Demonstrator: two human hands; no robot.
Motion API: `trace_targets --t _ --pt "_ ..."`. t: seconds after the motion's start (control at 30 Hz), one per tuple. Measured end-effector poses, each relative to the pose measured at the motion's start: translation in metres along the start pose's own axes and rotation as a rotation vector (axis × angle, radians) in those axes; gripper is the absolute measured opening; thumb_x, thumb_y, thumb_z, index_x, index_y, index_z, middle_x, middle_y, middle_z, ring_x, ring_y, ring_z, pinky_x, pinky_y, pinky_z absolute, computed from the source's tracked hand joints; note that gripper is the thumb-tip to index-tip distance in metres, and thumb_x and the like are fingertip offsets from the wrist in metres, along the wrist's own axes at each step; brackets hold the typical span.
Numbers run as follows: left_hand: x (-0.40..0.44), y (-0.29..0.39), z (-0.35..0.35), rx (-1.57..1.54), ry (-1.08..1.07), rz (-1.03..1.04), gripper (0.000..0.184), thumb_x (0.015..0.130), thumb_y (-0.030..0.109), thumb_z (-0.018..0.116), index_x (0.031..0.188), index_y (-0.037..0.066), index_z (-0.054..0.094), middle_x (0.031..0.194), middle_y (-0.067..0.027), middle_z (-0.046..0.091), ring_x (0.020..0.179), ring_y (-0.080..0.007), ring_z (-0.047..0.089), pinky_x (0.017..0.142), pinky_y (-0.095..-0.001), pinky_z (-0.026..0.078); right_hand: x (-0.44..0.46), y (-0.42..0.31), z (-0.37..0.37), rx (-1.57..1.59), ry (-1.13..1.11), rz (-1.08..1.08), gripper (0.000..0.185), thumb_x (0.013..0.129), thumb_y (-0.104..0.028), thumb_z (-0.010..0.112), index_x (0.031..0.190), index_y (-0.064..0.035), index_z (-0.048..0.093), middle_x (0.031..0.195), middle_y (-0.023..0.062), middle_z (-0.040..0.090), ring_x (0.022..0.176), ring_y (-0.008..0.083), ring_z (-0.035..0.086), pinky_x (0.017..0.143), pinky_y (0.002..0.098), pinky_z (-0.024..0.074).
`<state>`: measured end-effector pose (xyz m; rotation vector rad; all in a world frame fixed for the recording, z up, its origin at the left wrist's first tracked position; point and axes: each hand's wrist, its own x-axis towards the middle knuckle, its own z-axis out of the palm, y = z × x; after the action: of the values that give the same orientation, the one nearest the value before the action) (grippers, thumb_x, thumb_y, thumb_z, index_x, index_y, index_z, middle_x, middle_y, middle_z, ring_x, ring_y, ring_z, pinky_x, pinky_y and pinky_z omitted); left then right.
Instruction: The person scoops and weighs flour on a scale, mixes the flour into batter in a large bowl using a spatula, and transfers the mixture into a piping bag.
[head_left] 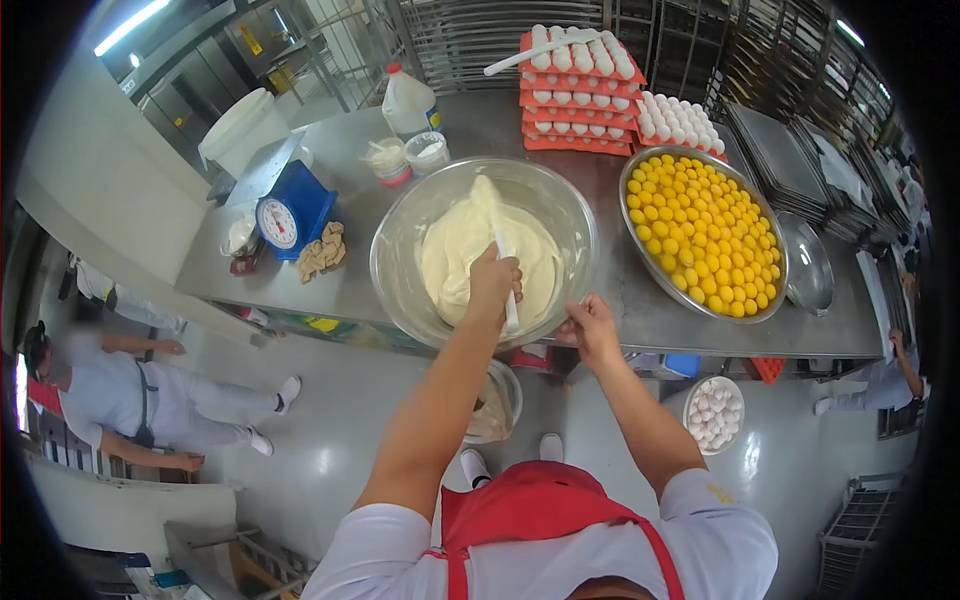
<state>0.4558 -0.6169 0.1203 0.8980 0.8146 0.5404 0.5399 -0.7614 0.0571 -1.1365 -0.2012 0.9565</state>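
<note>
While I watch the left hand (495,280) closed around the spatula (499,232), its far end in the batter (455,250), the right hand (594,330) has its thumb and fingers together at the near right rim of the bowl (395,285). I see this bowl at the surface's (350,290) near edge, between the scale (290,208) on the left and the yolks (705,235) on the right.
</note>
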Motion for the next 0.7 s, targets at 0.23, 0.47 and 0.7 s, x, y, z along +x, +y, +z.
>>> trace_targets --t 0.23,0.47,0.7 --pt "-0.023 0.002 0.031 0.107 -0.218 -0.079 0.038 0.082 0.004 0.050 0.120 0.005 0.045 0.058 0.0009 0.044 0.041 -0.0079 0.040 0.036 -0.0230 0.034 0.071 -0.022 -0.013 -0.053 0.003 -0.116 0.016 0.083 -0.009 0.060 0.090 -0.0087 0.045 0.077 0.0016 0.050 0.063 0.0115 0.051 0.047 0.0267 0.0412" --pt "-0.033 0.053 -0.065 0.108 0.039 -0.055 0.032 0.088 0.014 0.051 0.119 0.012 0.045 0.055 0.0022 0.042 0.040 -0.0082 0.037 0.035 -0.0226 0.032 0.050 0.030 0.009 -0.017 0.137 -0.348 0.021 0.080 -0.001 0.057 0.097 -0.0031 0.045 0.084 0.0037 0.049 0.072 0.0129 0.051 0.052 0.0262 0.0451" --pt "-0.082 0.108 -0.200 1.630 -0.063 0.683 0.022 0.088 0.017 0.054 0.103 0.002 0.058 0.060 -0.0123 0.055 0.044 -0.0221 0.053 0.043 -0.0323 0.041 0.060 -0.002 0.017 0.101 0.053 -0.217 0.021 0.082 -0.004 0.053 0.102 -0.0038 0.048 0.084 0.0061 0.054 0.071 0.0140 0.056 0.055 0.0278 0.0490"
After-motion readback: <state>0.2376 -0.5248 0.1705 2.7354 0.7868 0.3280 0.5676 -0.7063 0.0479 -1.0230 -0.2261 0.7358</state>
